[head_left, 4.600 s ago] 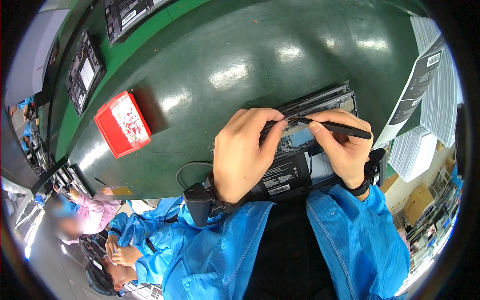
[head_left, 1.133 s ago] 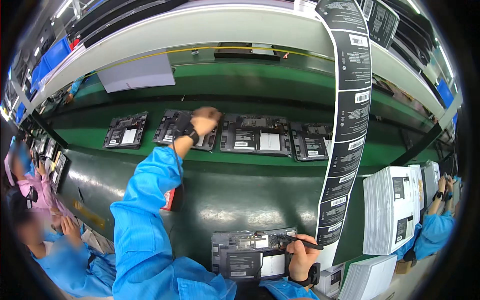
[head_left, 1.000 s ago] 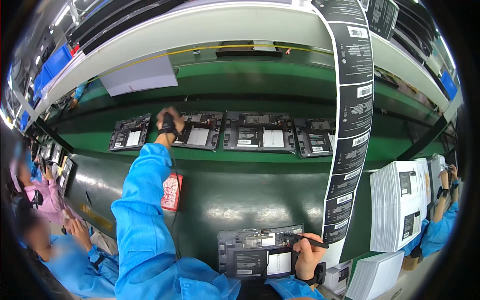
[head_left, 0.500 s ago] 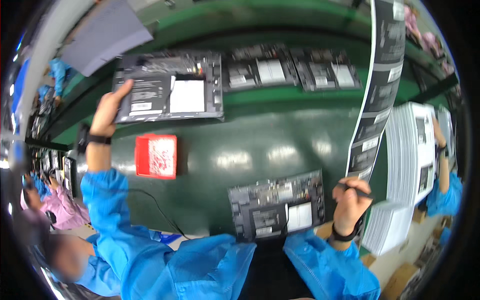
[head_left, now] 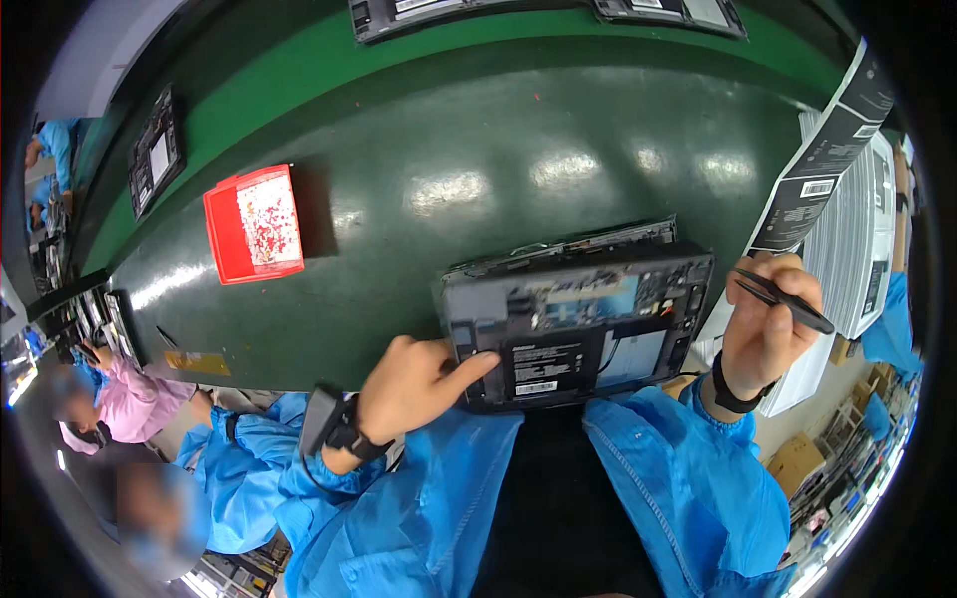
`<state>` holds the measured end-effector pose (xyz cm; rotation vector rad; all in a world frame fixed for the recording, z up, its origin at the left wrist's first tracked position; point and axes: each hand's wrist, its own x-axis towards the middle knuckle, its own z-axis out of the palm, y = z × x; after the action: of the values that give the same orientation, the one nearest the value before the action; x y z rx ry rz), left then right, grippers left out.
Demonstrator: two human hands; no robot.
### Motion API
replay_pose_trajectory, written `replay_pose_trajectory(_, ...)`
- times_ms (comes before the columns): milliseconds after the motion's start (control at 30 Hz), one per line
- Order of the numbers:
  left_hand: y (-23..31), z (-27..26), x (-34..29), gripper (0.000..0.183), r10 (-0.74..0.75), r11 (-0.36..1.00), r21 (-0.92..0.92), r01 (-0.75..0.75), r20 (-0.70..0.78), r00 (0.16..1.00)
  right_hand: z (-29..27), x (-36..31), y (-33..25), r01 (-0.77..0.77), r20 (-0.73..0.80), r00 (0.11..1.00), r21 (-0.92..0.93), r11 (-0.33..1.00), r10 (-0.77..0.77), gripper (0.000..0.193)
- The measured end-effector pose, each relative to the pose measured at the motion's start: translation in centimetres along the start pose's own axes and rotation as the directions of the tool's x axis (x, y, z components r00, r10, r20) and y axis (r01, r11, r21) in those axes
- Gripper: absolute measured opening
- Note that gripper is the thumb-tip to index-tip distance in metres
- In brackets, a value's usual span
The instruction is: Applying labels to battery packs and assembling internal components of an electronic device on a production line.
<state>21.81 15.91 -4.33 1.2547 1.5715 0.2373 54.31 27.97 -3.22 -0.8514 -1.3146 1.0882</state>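
Note:
My left hand grips the left edge of an open laptop base, its thumb on top beside the black battery. The base is tilted over a second laptop base, whose far edge shows behind it; the rest is hidden. Circuit board, battery and a pale blue panel show on the upper one. Closed around black tweezers, my right hand is to the right of both bases. A long strip of black labels runs up from behind that hand; whether the fingers also hold it, I cannot tell.
A red bin stands on the dark green table at left. More laptop bases lie on the far green belt, one at far left. Stacked white label sheets stand at right. Co-workers sit at left.
My left hand has brought the laptop base from the far belt toward me, over the one in front of me. My right hand stays at the right with the tweezers. The view has shifted.

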Motion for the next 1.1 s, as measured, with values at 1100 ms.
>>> replay_pose_trajectory(1100, 5.1, 2.1, 9.6, 0.029, 0.864, 0.454, 0.601, -0.657, -0.115, 0.491, 5.4, -4.2, 3.2, -0.243, 0.041, 0.961, -0.349, 0.905, 0.274, 0.021)
